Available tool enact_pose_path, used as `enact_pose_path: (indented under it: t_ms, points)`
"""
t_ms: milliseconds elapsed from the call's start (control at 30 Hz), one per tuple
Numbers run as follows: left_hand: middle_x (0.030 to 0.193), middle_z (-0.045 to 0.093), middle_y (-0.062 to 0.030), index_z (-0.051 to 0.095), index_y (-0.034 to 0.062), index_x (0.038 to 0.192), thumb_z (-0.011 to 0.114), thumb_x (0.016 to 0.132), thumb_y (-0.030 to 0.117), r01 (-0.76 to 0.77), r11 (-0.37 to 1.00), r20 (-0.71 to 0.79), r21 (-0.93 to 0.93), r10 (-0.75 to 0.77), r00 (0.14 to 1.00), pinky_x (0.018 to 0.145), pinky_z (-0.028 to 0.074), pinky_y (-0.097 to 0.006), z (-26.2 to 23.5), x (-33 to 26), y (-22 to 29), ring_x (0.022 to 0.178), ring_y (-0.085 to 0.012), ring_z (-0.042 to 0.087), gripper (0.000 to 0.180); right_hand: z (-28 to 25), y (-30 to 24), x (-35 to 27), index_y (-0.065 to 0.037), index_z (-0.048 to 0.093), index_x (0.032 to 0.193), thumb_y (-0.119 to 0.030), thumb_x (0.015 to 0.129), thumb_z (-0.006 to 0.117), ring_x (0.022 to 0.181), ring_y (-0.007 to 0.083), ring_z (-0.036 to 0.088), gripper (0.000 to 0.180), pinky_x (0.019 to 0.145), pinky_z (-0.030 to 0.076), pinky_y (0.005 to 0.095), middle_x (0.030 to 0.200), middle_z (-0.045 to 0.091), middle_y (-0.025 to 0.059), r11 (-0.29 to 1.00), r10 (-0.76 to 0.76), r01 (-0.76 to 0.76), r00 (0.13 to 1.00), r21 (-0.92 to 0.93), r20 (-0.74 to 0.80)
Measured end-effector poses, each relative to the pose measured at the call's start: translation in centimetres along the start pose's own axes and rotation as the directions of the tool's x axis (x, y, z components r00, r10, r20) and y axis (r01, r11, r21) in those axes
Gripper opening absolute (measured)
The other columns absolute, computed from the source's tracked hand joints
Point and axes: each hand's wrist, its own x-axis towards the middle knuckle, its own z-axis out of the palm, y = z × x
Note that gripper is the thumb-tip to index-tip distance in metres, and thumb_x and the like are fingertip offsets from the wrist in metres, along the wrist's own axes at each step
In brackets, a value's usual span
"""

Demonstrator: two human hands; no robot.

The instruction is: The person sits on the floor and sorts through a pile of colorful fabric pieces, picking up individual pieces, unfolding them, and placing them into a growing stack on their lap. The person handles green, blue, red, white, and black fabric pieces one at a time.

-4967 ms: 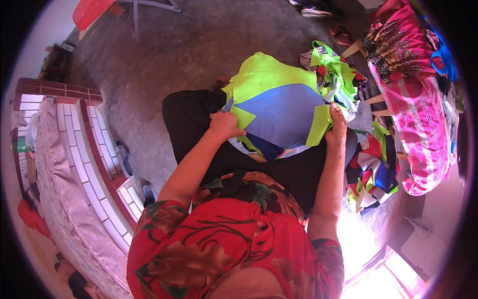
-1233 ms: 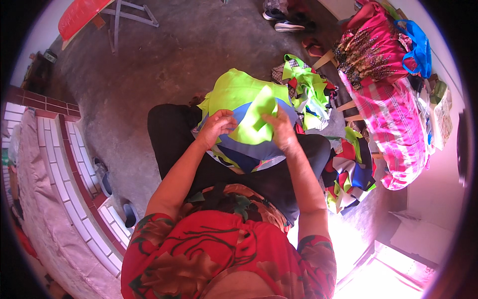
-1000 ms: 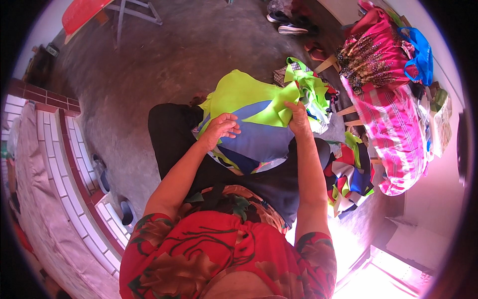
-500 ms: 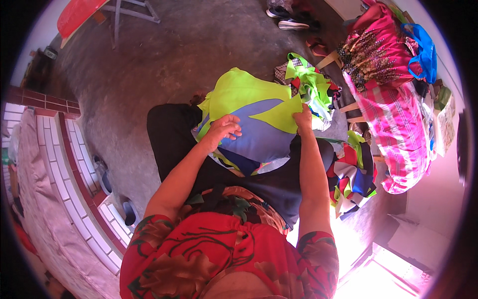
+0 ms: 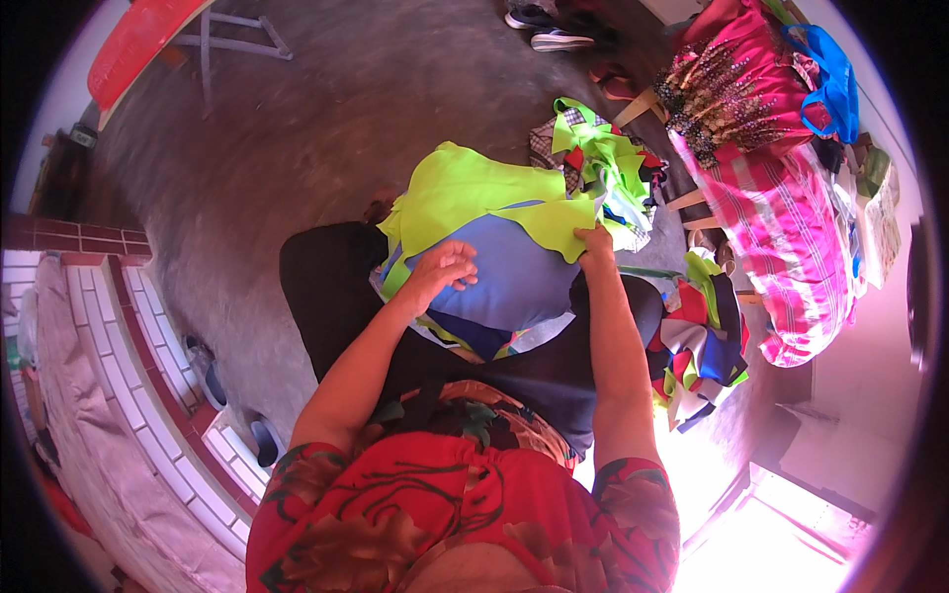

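Note:
A pile of cut fabric pieces lies across my lap. On top are a neon yellow-green fabric piece [image 5: 474, 180] and a grey-blue fabric piece [image 5: 494, 272]. At the pile's right edge my right hand [image 5: 594, 244] pinches the pointed end of a yellow-green flap, which lies folded over the grey-blue cloth. My left hand [image 5: 440, 274] is at the left side of the grey-blue cloth, fingers loosely bent and a little apart, with nothing in them. Below it a dark navy piece [image 5: 473, 333] shows at the pile's near edge. How many layers lie underneath is hidden.
Two heaps of fabric scraps, one yellow-green and checked [image 5: 605, 163], one multicoloured [image 5: 700, 336], lie to my right. Beyond them pink plaid cloth [image 5: 776, 247] and a blue bag [image 5: 830, 84] cover wooden-legged furniture. Shoes [image 5: 559, 40] stand far ahead; a red-topped table [image 5: 138, 49] is far left.
The yellow-green flap in my right hand has shifted nearer to me and lies wider over the grey-blue cloth. My left hand stays almost in place. The whole view has shifted slightly.

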Motion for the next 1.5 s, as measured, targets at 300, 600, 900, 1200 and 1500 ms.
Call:
enact_pose_path:
  t_ms: [300,600,900,1200,1500]
  points:
    - [0.099,0.062,-0.0098,0.052,0.0037,0.114,0.061,0.088,0.024,-0.001,0.999,0.016,0.04,0.0,1.0,0.076,0.048,-0.032,0.1,0.5,-0.3,0.091,-0.0213,0.063,0.034,-0.2,1.3,-0.5,0.0,0.054,0.109,0.008,0.071,0.062,0.083,0.0272,0.063,0.041,0.075,0.051,0.0367,0.097,0.064,0.0119,0.934,-0.283,0.215,0.933,-0.284,-0.222]
    - [0.098,0.062,-0.0095,0.053,0.0042,0.112,0.061,0.088,0.025,-0.005,0.998,0.004,0.067,0.004,1.0,0.074,0.047,-0.032,-0.2,0.4,-0.9,0.09,-0.0204,0.063,0.033,2.9,-0.7,-5.4,-0.008,0.045,0.129,-0.009,0.071,0.073,0.114,0.0341,0.048,0.064,0.096,0.04,0.044,0.129,0.046,0.0176,0.248,-0.698,0.269,0.716,-0.931,0.021]
    - [0.095,0.062,-0.0075,0.054,0.0046,0.111,0.062,0.089,0.022,-0.022,0.997,0.004,0.077,0.022,1.0,0.072,0.047,-0.029,0.0,0.6,-1.3,0.086,-0.0181,0.063,0.029,6.8,0.4,-9.7,-0.008,0.05,0.127,-0.026,0.074,0.074,0.118,0.033,0.049,0.061,0.099,0.038,0.044,0.128,0.052,0.016,-0.112,-0.557,0.695,0.548,-0.71,0.624]
    - [0.095,0.062,-0.0078,0.053,0.0043,0.111,0.062,0.089,0.021,-0.016,0.997,-0.005,0.073,0.016,1.0,0.071,0.047,-0.029,-0.1,0.5,-1.1,0.086,-0.0184,0.064,0.029,6.9,-0.4,-8.1,-0.009,0.064,0.094,-0.016,0.076,0.069,0.096,0.0322,0.057,0.02,0.078,0.047,0.0449,0.102,0.057,0.0138,-0.059,-0.75,0.623,0.488,-0.78,0.446]
    - [0.095,0.062,-0.0084,0.053,0.0038,0.112,0.061,0.089,0.019,-0.008,0.996,0.0,0.085,0.008,1.0,0.071,0.047,-0.029,-0.1,0.7,-1.1,0.086,-0.0186,0.063,0.028,7.8,1.0,-8.0,-0.015,0.058,0.118,-0.034,0.079,0.069,0.103,0.0342,0.053,0.045,0.088,0.044,0.043,0.11,0.056,0.0156,-0.039,-0.596,0.686,0.568,-0.727,0.568]
